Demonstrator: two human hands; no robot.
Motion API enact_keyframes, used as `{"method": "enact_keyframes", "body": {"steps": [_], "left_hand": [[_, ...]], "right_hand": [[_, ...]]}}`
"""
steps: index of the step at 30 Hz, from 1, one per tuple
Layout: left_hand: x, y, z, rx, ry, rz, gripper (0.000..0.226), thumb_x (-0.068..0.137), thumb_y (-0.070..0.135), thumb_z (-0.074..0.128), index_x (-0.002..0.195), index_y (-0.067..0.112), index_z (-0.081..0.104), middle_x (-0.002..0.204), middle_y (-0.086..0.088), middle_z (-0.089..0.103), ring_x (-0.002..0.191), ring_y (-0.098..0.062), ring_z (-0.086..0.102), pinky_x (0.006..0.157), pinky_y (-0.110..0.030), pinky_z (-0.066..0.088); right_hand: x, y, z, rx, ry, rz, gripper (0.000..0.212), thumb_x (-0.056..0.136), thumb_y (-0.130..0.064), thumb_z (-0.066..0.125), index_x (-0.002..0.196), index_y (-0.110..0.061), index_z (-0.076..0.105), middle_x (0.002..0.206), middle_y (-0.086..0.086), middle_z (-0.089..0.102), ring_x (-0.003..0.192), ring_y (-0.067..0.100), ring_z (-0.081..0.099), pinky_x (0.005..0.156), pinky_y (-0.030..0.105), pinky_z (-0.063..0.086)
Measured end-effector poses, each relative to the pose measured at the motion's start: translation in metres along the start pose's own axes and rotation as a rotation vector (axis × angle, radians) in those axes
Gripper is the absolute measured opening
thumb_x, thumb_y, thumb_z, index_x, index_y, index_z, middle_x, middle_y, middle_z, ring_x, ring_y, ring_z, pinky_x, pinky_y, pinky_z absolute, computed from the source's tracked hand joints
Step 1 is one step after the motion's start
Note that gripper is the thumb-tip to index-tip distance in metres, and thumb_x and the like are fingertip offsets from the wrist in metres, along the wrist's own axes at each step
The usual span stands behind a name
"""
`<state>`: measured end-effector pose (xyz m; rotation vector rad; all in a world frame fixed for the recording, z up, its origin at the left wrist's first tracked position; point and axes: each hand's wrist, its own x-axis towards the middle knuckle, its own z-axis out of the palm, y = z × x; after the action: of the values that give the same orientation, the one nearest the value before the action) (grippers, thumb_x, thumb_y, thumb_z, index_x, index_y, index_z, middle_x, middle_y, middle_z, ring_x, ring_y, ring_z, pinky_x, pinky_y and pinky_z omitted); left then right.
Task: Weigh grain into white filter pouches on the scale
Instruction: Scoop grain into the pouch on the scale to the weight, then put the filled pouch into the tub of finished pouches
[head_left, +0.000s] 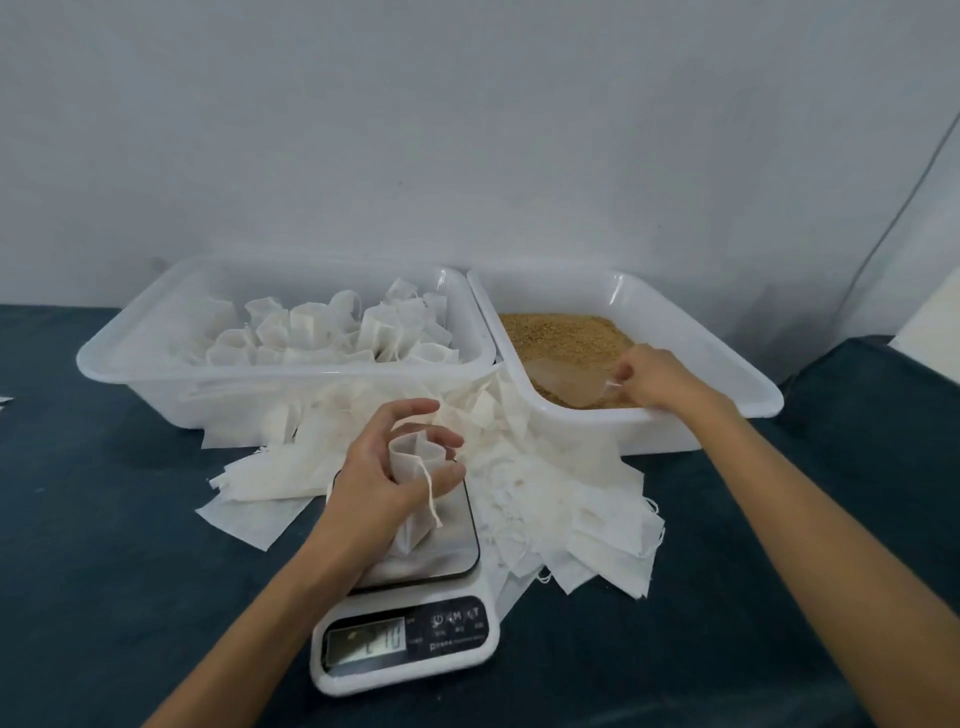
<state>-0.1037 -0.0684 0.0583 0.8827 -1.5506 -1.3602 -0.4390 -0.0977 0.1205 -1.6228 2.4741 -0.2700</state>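
I see left hand (382, 480) curled round an open white pouch (413, 470), holding it upright on the scale (441, 551) platform, drawstring dangling. Right hand (657, 376) at 2 o'clock from the scale, fingers closed on a clear scoop (569, 382) in the grain (563, 332) tray (691, 338). Filled pouches (332, 332) in bin at 11 o'clock (display unreadable).
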Motion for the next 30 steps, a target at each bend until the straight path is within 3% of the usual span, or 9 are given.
{"method": "enact_keyframes", "body": {"steps": [4, 8, 11, 14, 16, 18, 21, 25, 30], "left_hand": [[0.0, -0.003, -0.001, 0.019, -0.041, 0.026, 0.033, 0.101, 0.009, 0.067, 0.128, 0.027, 0.061, 0.114, 0.002, 0.079, 0.113, -0.018, 0.072, 0.102, -0.042, 0.053], [0.001, -0.004, -0.002, 0.015, -0.031, 0.041, 0.024, 0.109, 0.013, 0.051, 0.129, 0.023, 0.062, 0.114, 0.003, 0.079, 0.111, -0.015, 0.073, 0.093, -0.04, 0.053], [0.002, -0.005, -0.003, -0.003, -0.029, 0.048, 0.026, 0.11, 0.012, 0.048, 0.129, 0.022, 0.062, 0.116, 0.002, 0.079, 0.112, -0.016, 0.073, 0.089, -0.038, 0.052], [0.004, -0.002, -0.004, -0.009, 0.001, 0.078, 0.027, 0.11, 0.009, 0.047, 0.128, 0.02, 0.063, 0.116, 0.001, 0.079, 0.108, -0.02, 0.075, 0.086, -0.028, 0.055], [0.007, 0.003, -0.008, -0.053, 0.049, 0.091, 0.026, 0.11, 0.007, 0.046, 0.128, 0.015, 0.064, 0.116, -0.004, 0.079, 0.103, -0.026, 0.076, 0.081, -0.029, 0.06], [0.012, 0.011, -0.013, -0.094, 0.091, 0.093, 0.025, 0.109, 0.004, 0.047, 0.127, 0.01, 0.064, 0.115, -0.008, 0.079, 0.099, -0.03, 0.077, 0.076, -0.032, 0.063], [0.025, 0.03, -0.023, -0.053, 0.114, 0.131, 0.024, 0.11, 0.007, 0.047, 0.127, 0.01, 0.063, 0.115, -0.005, 0.079, 0.101, -0.025, 0.076, 0.069, -0.033, 0.063], [0.065, 0.062, -0.038, -0.003, 0.136, 0.18, 0.026, 0.109, 0.001, 0.044, 0.128, 0.003, 0.062, 0.114, -0.005, 0.079, 0.102, -0.023, 0.075, 0.083, -0.033, 0.062], [0.134, 0.085, -0.02, 0.015, 0.121, 0.154, 0.036, 0.101, -0.012, 0.037, 0.128, -0.007, 0.06, 0.116, -0.012, 0.077, 0.099, -0.023, 0.069, 0.088, -0.034, 0.057]], "right_hand": [[0.002, -0.005, -0.001, -0.075, -0.076, -0.002, 0.027, 0.095, -0.021, 0.07, 0.119, -0.007, 0.073, 0.124, 0.01, 0.068, 0.111, 0.027, 0.062, 0.085, 0.029, 0.044], [0.001, -0.008, -0.001, -0.148, -0.034, 0.012, 0.029, 0.093, -0.023, 0.072, 0.116, -0.006, 0.073, 0.119, 0.011, 0.07, 0.107, 0.028, 0.064, 0.093, 0.037, 0.052], [-0.012, -0.018, 0.001, -0.112, 0.248, -0.092, 0.026, 0.096, -0.022, 0.066, 0.117, -0.007, 0.068, 0.116, 0.005, 0.071, 0.104, 0.024, 0.065, 0.095, 0.044, 0.051], [-0.045, -0.046, 0.014, 0.282, 0.529, -0.359, 0.019, 0.1, -0.026, 0.06, 0.115, -0.016, 0.068, 0.107, -0.006, 0.068, 0.098, 0.012, 0.063, 0.09, 0.038, 0.053], [-0.071, -0.072, 0.03, 0.482, 0.603, -0.545, 0.013, 0.101, -0.026, 0.058, 0.107, -0.02, 0.068, 0.096, -0.012, 0.066, 0.089, 0.007, 0.061, 0.079, 0.03, 0.052], [-0.092, -0.096, 0.05, 0.621, 0.6, -0.644, 0.01, 0.101, -0.024, 0.059, 0.103, -0.022, 0.068, 0.087, -0.016, 0.065, 0.082, 0.008, 0.063, 0.072, 0.023, 0.05], [-0.106, -0.12, 0.08, 0.804, 0.511, -0.64, 0.01, 0.102, -0.022, 0.06, 0.101, -0.021, 0.069, 0.077, -0.016, 0.066, 0.075, 0.007, 0.066, 0.067, 0.011, 0.046], [-0.101, -0.124, 0.098, 0.895, 0.448, -0.605, 0.011, 0.101, -0.021, 0.06, 0.102, -0.019, 0.07, 0.067, -0.013, 0.066, 0.065, 0.008, 0.066, 0.061, 0.008, 0.041], [-0.098, -0.114, 0.108, 0.909, 0.378, -0.611, 0.011, 0.102, -0.021, 0.059, 0.1, -0.027, 0.067, 0.063, -0.008, 0.063, 0.061, 0.011, 0.064, 0.059, 0.011, 0.042]]}}
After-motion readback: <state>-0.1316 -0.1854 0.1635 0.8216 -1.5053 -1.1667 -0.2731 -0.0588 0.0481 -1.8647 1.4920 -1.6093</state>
